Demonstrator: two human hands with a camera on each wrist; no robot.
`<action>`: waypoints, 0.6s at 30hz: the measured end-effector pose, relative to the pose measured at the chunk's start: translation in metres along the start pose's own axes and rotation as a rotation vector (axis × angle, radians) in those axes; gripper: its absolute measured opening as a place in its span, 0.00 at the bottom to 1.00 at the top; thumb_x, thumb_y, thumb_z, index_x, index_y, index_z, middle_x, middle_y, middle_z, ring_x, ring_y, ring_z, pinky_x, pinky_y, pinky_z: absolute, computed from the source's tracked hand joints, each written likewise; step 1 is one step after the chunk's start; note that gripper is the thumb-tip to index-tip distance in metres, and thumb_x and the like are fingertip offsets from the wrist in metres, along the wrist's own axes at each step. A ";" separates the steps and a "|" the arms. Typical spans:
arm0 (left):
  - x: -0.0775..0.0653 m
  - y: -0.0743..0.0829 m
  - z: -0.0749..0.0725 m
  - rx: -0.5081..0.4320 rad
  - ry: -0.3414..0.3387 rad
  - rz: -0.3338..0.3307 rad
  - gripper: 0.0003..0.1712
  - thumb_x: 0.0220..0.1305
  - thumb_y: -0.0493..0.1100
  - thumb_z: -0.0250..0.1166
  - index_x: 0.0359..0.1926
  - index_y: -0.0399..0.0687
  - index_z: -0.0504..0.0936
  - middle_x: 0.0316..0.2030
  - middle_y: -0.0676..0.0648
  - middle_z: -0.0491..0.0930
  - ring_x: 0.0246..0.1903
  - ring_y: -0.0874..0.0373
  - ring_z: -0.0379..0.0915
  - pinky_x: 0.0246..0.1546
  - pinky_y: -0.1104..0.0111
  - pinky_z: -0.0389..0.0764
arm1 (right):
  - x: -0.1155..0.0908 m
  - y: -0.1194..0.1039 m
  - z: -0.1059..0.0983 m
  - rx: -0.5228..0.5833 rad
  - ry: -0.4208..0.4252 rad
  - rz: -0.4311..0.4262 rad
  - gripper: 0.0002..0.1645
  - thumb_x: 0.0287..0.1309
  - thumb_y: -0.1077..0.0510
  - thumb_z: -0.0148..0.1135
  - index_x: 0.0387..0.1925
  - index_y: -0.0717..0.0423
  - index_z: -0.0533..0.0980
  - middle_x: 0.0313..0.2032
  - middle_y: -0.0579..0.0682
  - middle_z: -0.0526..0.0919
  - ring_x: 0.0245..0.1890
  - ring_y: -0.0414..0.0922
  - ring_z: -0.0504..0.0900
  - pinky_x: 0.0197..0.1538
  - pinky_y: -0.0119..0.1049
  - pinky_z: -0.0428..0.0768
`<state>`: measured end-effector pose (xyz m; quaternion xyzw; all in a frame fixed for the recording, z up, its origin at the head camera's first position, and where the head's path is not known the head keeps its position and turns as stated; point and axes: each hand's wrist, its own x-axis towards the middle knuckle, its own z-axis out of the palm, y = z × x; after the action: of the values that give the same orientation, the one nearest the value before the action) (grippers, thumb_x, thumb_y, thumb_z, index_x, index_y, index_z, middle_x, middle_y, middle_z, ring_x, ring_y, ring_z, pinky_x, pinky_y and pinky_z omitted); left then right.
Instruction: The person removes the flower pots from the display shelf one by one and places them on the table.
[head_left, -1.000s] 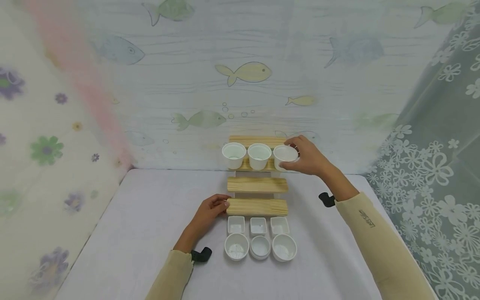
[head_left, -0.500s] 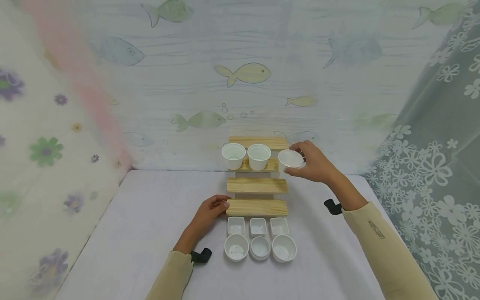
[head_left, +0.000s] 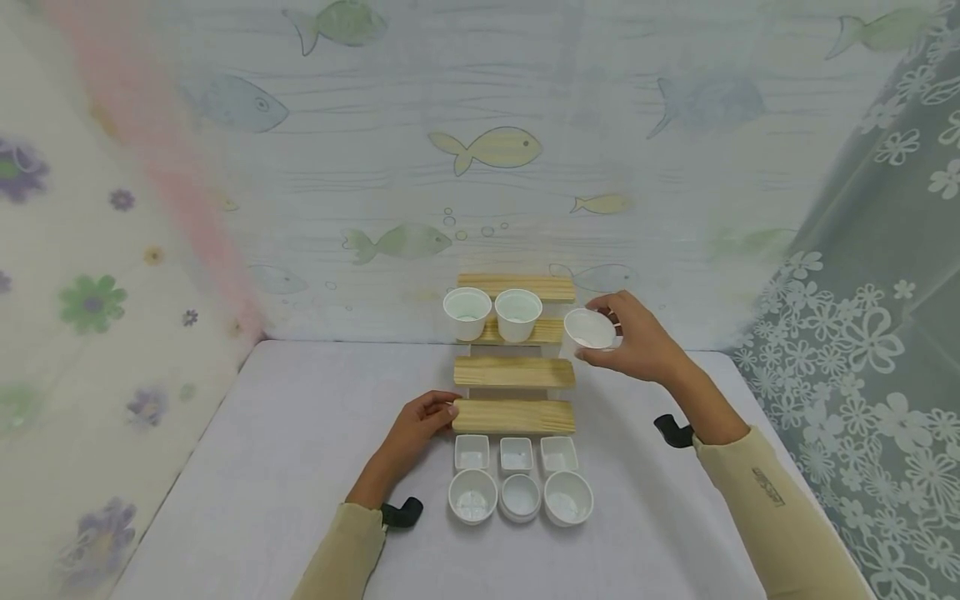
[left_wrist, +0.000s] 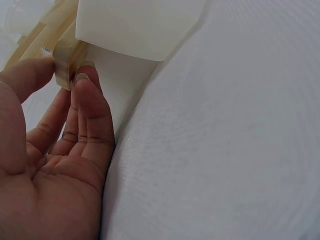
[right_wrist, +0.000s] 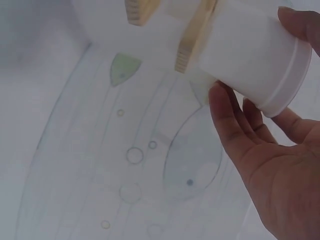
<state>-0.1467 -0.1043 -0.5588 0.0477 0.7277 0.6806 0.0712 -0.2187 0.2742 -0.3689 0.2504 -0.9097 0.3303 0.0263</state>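
Head view: both hands worked at a wooden stand (head_left: 513,372). We noted the right hand (head_left: 641,343) with thumb and fingers curled round a white cup (head_left: 588,331), held by the right end of the cup board (head_left: 552,331); whether cup touched wood, we could not tell. Left of those fingers, the left cup (head_left: 467,314) and the middle cup (head_left: 518,315) stood upright on that board. Left hand (head_left: 416,427): thumb and fingers pinched the left end of the lowest board (head_left: 513,416). Right of and nearer than these fingers, three square dishes (head_left: 517,456) and three round bowls (head_left: 520,498) sat on the table (head_left: 300,425). We judged the work partway: two cups standing, the third in hand, not set down, six vessels off the stand.
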 end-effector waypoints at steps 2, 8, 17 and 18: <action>0.000 0.001 0.000 0.002 0.001 0.001 0.21 0.76 0.47 0.68 0.63 0.43 0.82 0.47 0.43 0.85 0.43 0.55 0.82 0.44 0.67 0.85 | -0.003 -0.001 0.000 0.003 -0.001 0.002 0.45 0.53 0.53 0.83 0.67 0.63 0.71 0.58 0.60 0.74 0.55 0.57 0.77 0.60 0.58 0.80; -0.006 0.001 0.005 -0.002 0.009 -0.003 0.22 0.75 0.47 0.68 0.64 0.41 0.81 0.47 0.44 0.85 0.43 0.56 0.82 0.44 0.67 0.84 | -0.016 -0.001 0.000 0.020 0.011 -0.018 0.44 0.53 0.54 0.84 0.66 0.63 0.71 0.58 0.60 0.74 0.55 0.58 0.78 0.59 0.60 0.80; -0.017 0.000 0.012 -0.009 0.023 -0.012 0.21 0.76 0.47 0.68 0.63 0.43 0.81 0.47 0.43 0.85 0.43 0.54 0.82 0.44 0.67 0.84 | -0.037 0.002 0.006 0.045 0.015 -0.060 0.45 0.49 0.59 0.86 0.64 0.64 0.70 0.59 0.60 0.74 0.54 0.58 0.78 0.58 0.60 0.80; -0.018 0.000 0.013 -0.011 0.025 -0.013 0.21 0.76 0.47 0.68 0.63 0.43 0.82 0.47 0.43 0.85 0.43 0.54 0.82 0.44 0.67 0.84 | -0.039 0.002 0.006 0.045 0.016 -0.061 0.45 0.48 0.59 0.86 0.64 0.64 0.70 0.59 0.60 0.74 0.54 0.58 0.78 0.57 0.60 0.80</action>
<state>-0.1264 -0.0948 -0.5585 0.0340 0.7251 0.6845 0.0669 -0.1851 0.2890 -0.3835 0.2761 -0.8937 0.3515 0.0382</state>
